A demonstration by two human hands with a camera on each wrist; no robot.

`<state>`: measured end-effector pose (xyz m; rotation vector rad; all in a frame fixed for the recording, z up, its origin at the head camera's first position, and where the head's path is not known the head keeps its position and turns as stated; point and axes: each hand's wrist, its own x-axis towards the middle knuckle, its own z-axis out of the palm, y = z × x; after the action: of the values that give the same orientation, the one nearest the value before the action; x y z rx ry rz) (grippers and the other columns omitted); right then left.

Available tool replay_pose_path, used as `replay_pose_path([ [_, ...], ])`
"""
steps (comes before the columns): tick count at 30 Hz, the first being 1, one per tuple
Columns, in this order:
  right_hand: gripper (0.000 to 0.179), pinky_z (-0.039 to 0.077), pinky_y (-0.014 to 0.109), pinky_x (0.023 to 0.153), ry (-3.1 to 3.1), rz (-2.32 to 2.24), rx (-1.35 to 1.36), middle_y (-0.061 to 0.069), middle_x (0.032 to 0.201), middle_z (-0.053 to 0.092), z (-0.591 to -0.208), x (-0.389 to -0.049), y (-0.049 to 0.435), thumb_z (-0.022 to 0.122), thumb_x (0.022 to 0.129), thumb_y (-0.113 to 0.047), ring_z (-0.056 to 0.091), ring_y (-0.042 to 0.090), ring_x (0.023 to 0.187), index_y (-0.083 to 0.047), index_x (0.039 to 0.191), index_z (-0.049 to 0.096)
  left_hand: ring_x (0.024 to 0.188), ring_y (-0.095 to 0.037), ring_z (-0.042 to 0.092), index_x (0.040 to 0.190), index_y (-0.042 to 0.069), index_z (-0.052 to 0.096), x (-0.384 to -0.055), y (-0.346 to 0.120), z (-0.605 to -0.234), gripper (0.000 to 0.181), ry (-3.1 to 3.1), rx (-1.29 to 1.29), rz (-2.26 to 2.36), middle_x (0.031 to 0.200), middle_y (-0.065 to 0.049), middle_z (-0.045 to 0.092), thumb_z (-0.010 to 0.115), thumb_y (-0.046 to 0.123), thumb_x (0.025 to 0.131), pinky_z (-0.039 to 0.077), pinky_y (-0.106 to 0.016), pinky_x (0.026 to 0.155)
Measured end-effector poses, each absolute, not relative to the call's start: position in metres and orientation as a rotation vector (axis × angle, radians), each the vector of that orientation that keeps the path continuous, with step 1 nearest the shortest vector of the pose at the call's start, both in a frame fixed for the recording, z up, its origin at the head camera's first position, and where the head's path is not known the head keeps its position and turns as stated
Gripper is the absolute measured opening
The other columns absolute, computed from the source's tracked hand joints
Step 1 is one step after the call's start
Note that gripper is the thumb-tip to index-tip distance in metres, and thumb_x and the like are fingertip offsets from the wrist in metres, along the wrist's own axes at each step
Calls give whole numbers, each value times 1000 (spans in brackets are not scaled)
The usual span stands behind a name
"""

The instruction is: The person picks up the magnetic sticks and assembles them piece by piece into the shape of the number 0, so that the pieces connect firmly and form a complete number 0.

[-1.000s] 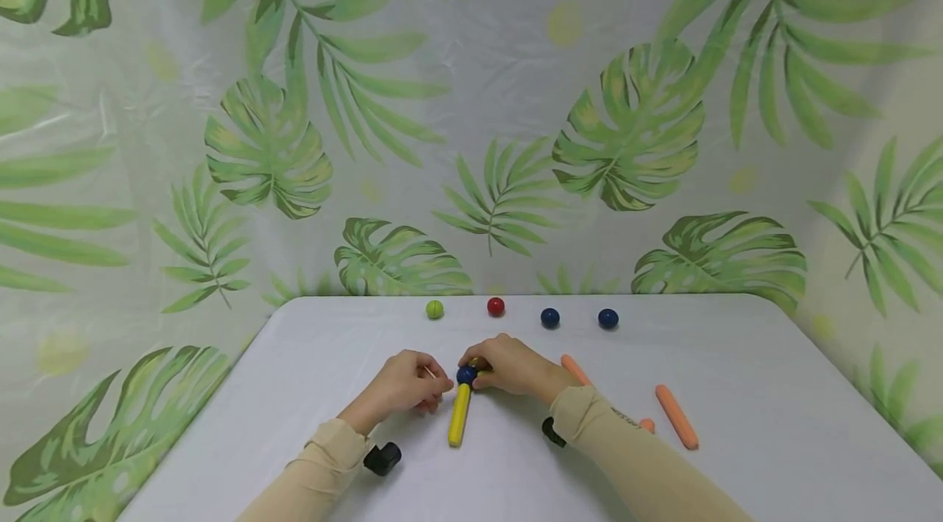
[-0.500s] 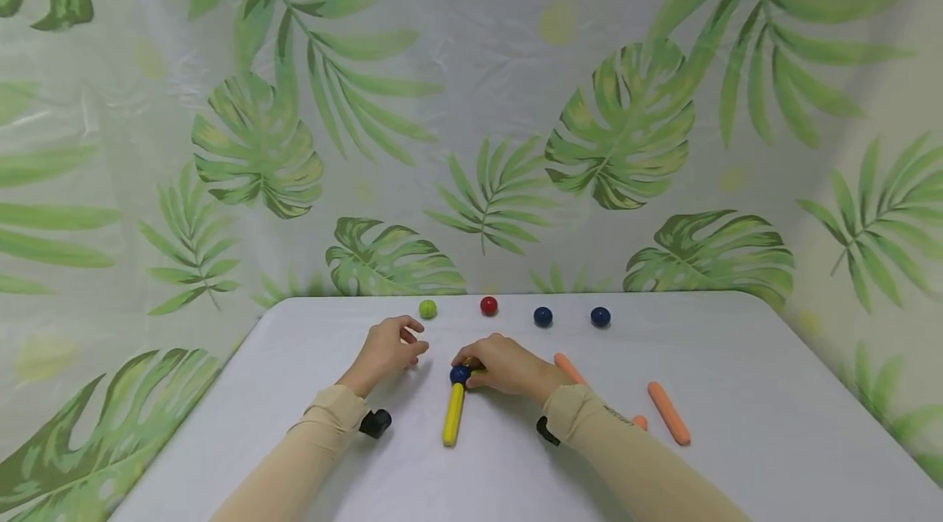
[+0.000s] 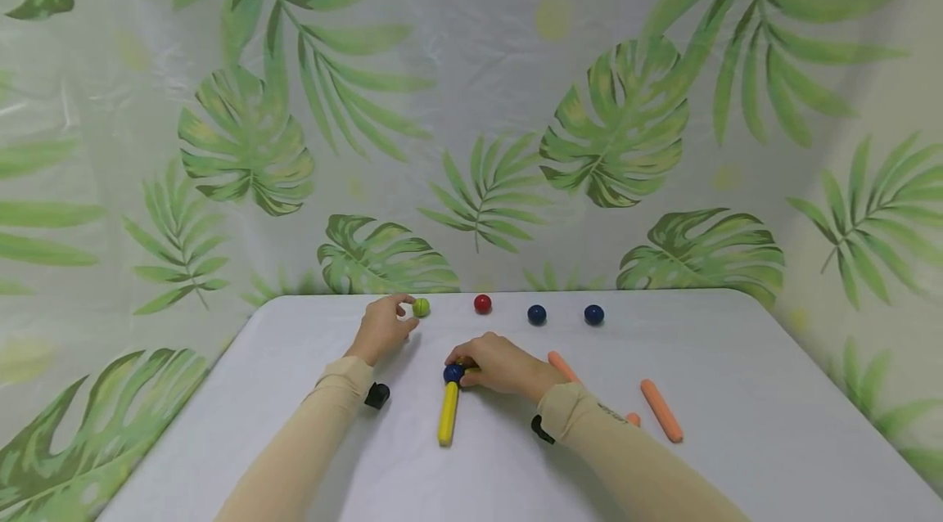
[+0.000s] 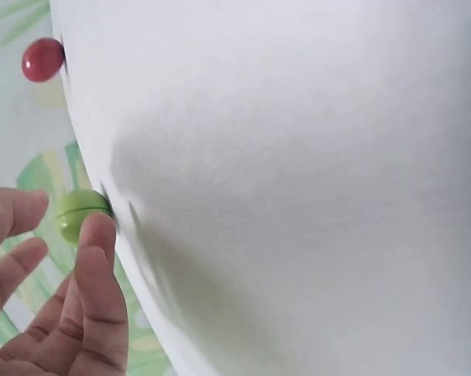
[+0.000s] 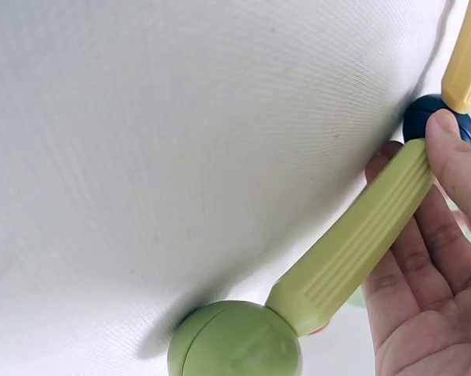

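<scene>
In the head view my left hand [image 3: 383, 327] reaches to the green ball [image 3: 421, 308] near the table's back edge. Its thumb and fingers stand apart beside the ball in the left wrist view; whether they touch it I cannot tell. My right hand [image 3: 497, 364] holds a dark blue ball [image 3: 453, 374] mid-table, thumb on top. A yellow stick [image 3: 448, 416] joins that ball and points towards me. Seen from the right wrist, a yellow-green stick [image 5: 353, 235] also runs from the blue ball to another green ball [image 5: 235, 341], mostly hidden by my hand in the head view.
Along the back edge stand a red ball [image 3: 482, 304] and two dark blue balls, one nearer [image 3: 537, 314] and one further right [image 3: 593, 314]. Orange sticks [image 3: 661, 411] lie on the right of the white table [image 3: 737, 358], some partly behind my right arm. A leaf-patterned sheet [image 3: 471, 137] hangs behind.
My left hand has moved from beside the blue ball forward and left to the green ball at the back. The right hand keeps its hold on the blue ball; the view has shifted slightly.
</scene>
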<state>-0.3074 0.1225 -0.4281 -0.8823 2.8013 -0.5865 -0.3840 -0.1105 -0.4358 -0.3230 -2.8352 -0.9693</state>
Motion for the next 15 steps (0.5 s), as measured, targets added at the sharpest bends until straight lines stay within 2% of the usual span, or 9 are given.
replay_pose_path([
  [4,33,60,34,99,2809,-574,-903,3,116,81,-429,-308,123,81,97,-16,73,14,101,-14,130,77,66,-14,72,142,6,67,-391,-110,-437,46,-2872,-292,-1033,127,-27,70,76,17,98,59,-44,85],
  [7,34,60,34,98,2811,-574,-916,3,116,81,-429,-307,123,82,96,-16,74,14,103,-14,129,77,67,-14,72,144,6,65,-396,-109,-438,48,-2887,-263,-1062,127,-27,70,77,18,99,58,-37,76],
  [11,34,60,33,99,2817,-556,-912,2,117,81,-428,-307,123,82,96,-17,74,14,103,-14,130,77,64,-14,70,144,6,65,-403,-106,-442,50,-2883,-234,-1069,118,-24,71,78,20,98,55,-31,67],
  [15,34,60,33,98,2824,-543,-900,2,116,81,-427,-307,123,82,96,-17,74,14,102,-15,130,77,62,-15,68,145,5,63,-408,-104,-448,52,-2859,-225,-1047,105,-20,73,78,21,98,52,-30,62],
])
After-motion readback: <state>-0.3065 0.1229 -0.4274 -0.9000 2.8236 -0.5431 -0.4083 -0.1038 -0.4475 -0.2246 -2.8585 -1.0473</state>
